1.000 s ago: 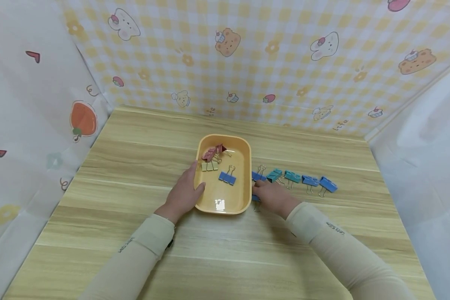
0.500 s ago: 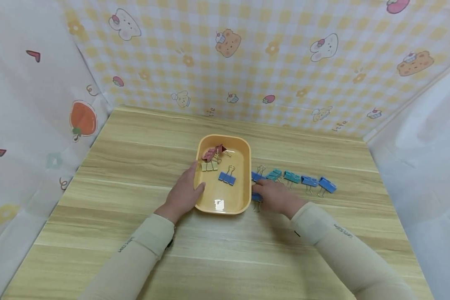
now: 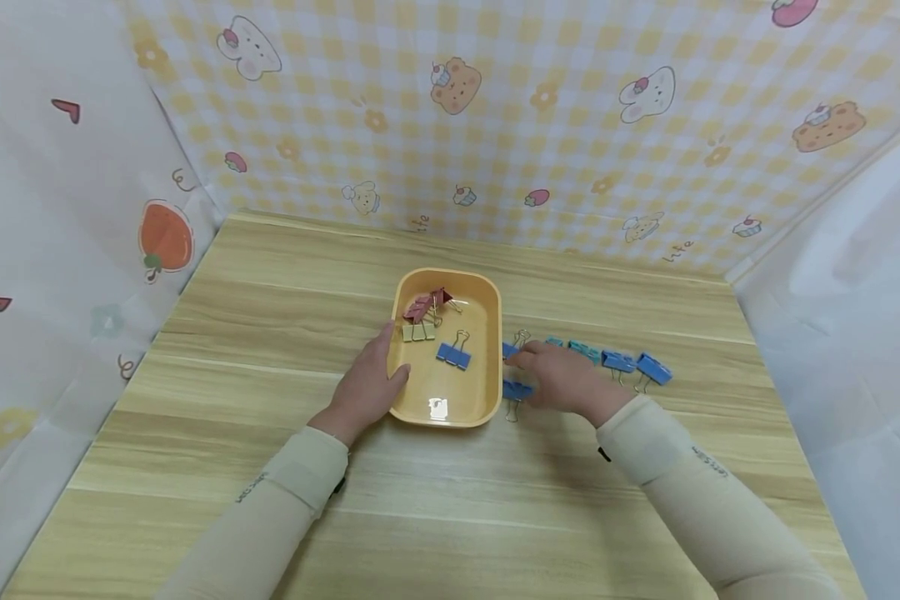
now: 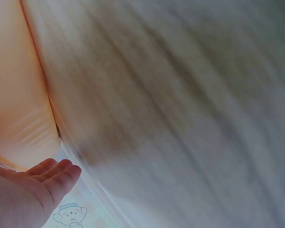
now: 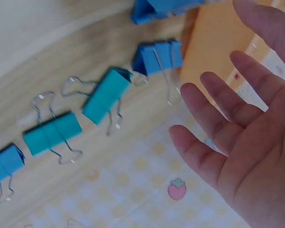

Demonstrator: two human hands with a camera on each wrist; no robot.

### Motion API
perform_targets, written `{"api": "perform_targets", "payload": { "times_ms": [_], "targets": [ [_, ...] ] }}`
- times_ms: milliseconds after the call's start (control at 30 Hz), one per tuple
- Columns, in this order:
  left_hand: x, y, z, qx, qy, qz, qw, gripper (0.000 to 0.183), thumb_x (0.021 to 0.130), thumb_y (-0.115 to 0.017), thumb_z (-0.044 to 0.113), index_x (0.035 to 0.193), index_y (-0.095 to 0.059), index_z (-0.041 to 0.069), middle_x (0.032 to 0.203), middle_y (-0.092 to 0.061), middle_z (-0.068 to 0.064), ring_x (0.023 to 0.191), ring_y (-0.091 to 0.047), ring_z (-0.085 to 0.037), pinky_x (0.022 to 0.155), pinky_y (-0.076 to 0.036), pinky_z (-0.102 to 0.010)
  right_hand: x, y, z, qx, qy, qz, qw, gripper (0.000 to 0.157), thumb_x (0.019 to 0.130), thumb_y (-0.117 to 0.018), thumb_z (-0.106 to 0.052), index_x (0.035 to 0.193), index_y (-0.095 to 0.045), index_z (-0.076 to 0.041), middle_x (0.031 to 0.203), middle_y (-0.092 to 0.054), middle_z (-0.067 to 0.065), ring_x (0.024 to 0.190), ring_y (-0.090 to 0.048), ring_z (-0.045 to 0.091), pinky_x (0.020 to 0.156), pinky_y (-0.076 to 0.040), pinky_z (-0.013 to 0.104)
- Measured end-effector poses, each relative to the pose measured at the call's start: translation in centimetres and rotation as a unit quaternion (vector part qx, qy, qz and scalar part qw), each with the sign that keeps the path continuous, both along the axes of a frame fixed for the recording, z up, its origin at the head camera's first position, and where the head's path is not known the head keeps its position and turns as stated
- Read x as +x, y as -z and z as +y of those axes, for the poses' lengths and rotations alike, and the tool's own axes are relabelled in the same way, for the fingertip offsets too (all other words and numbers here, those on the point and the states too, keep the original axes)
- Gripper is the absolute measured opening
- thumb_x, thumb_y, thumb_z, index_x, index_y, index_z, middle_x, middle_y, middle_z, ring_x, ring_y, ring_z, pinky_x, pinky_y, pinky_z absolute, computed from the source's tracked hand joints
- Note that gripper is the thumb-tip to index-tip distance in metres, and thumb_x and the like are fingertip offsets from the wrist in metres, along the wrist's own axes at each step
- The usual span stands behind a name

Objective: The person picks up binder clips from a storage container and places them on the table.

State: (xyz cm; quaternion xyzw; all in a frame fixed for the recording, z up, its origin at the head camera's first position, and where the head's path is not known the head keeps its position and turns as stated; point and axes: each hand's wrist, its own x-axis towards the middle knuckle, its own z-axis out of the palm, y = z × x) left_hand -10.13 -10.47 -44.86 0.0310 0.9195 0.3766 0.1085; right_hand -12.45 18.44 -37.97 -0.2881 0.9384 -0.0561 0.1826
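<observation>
My left hand [image 3: 363,383] rests along the left side of a yellow tray [image 3: 465,400], its thumb over the rim. In the left wrist view its fingers [image 4: 59,180] extend by the tray's outer wall. On the right, my right hand [image 3: 566,379] hovers over the binder clips beside the tray, palm empty and fingers spread in the right wrist view. One blue binder clip [image 3: 517,391] lies under its near side; another blue binder clip [image 5: 161,58] sits close to the fingertips. A teal binder clip [image 5: 107,95] is mostly hidden by the hand in the head view.
Inside the tray lie red binder clips [image 3: 420,308], a pale yellow binder clip [image 3: 418,332] and a blue binder clip [image 3: 453,357]. Farther right are another teal clip [image 3: 583,351] and two blue clips, the outermost blue clip [image 3: 654,367] included. A patterned cloth [image 3: 540,150] stands behind the table.
My right hand has lifted off the nearer blue clip and shifted right and away from me, uncovering that clip and covering most of a teal one. The left hand and tray stay put.
</observation>
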Motion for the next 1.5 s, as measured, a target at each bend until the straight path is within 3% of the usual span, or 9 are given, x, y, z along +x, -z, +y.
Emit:
{"api": "perform_targets", "payload": {
  "times_ms": [133, 267, 467, 633, 933, 1200, 1500],
  "targets": [
    [0.0, 0.0, -0.1, -0.001, 0.001, 0.002, 1.0000, 0.076, 0.098, -0.051, 0.031, 0.156, -0.007, 0.008, 0.155, -0.025, -0.022, 0.142, -0.026, -0.037, 0.114, -0.025, -0.051, -0.2, -1.0, 0.0, -0.024, 0.005, 0.021, 0.999, 0.056, 0.076, -0.081, -0.013, 0.128, -0.061, -0.008, 0.128, -0.058, 0.014, 0.108, -0.060, 0.031, 0.083, -0.055, 0.043],
    [0.0, 0.0, -0.1, -0.002, 0.003, 0.005, 1.0000, 0.076, 0.098, -0.050, 0.032, 0.156, -0.007, 0.008, 0.155, -0.026, -0.022, 0.142, -0.026, -0.038, 0.114, -0.025, -0.052, -0.6, -1.5, -0.4, -0.048, 0.008, 0.051, 0.997, 0.051, 0.082, -0.076, -0.017, 0.129, -0.061, -0.010, 0.128, -0.058, 0.013, 0.114, -0.057, 0.031, 0.093, -0.050, 0.046],
    [0.0, -0.1, 0.0, 0.003, 0.001, 0.003, 1.0000, 0.076, 0.098, -0.051, 0.030, 0.156, -0.007, 0.009, 0.155, -0.025, -0.022, 0.142, -0.025, -0.038, 0.114, -0.025, -0.053, -0.8, -1.6, -1.2, -0.067, 0.014, 0.090, 0.994, 0.061, 0.081, -0.078, -0.029, 0.135, -0.056, -0.012, 0.142, -0.046, 0.016, 0.130, -0.044, 0.035, 0.106, -0.039, 0.052],
    [0.0, -0.1, 0.0, 0.005, 0.002, 0.005, 1.0000, 0.076, 0.098, -0.051, 0.030, 0.156, -0.007, 0.009, 0.155, -0.026, -0.023, 0.142, -0.026, -0.039, 0.114, -0.025, -0.053, -1.1, -1.5, -2.0, -0.081, -0.003, 0.119, 0.990, 0.069, 0.079, -0.081, -0.028, 0.139, -0.051, -0.013, 0.147, -0.039, 0.016, 0.135, -0.037, 0.033, 0.110, -0.035, 0.051],
    [-0.1, 0.1, -0.1, 0.004, 0.001, 0.003, 1.0000, 0.077, 0.097, -0.051, 0.030, 0.156, -0.007, 0.010, 0.155, -0.026, -0.022, 0.141, -0.027, -0.038, 0.114, -0.026, -0.053, -1.8, -1.3, -3.7, -0.090, -0.019, 0.090, 0.992, 0.074, 0.079, -0.081, -0.022, 0.143, -0.046, -0.013, 0.151, -0.034, 0.016, 0.139, -0.031, 0.034, 0.112, -0.032, 0.051],
    [-0.1, 0.3, -0.1, 0.002, -0.001, 0.003, 1.0000, 0.076, 0.098, -0.051, 0.031, 0.156, -0.007, 0.010, 0.155, -0.025, -0.021, 0.142, -0.026, -0.038, 0.114, -0.025, -0.052, -2.6, -0.4, -5.7, -0.059, -0.027, 0.066, 0.996, 0.074, 0.080, -0.080, -0.029, 0.144, -0.046, -0.017, 0.152, -0.033, 0.015, 0.139, -0.033, 0.034, 0.111, -0.033, 0.050],
    [0.0, 0.3, -0.1, 0.003, 0.004, 0.019, 0.9998, 0.076, 0.097, -0.052, 0.030, 0.156, -0.009, 0.009, 0.153, -0.029, -0.023, 0.140, -0.029, -0.039, 0.113, -0.027, -0.052, -3.3, 0.7, -7.2, -0.041, -0.030, 0.040, 0.998, 0.073, 0.081, -0.078, -0.026, 0.145, -0.045, -0.017, 0.153, -0.033, 0.015, 0.139, -0.033, 0.035, 0.108, -0.036, 0.053]
  ]
}}
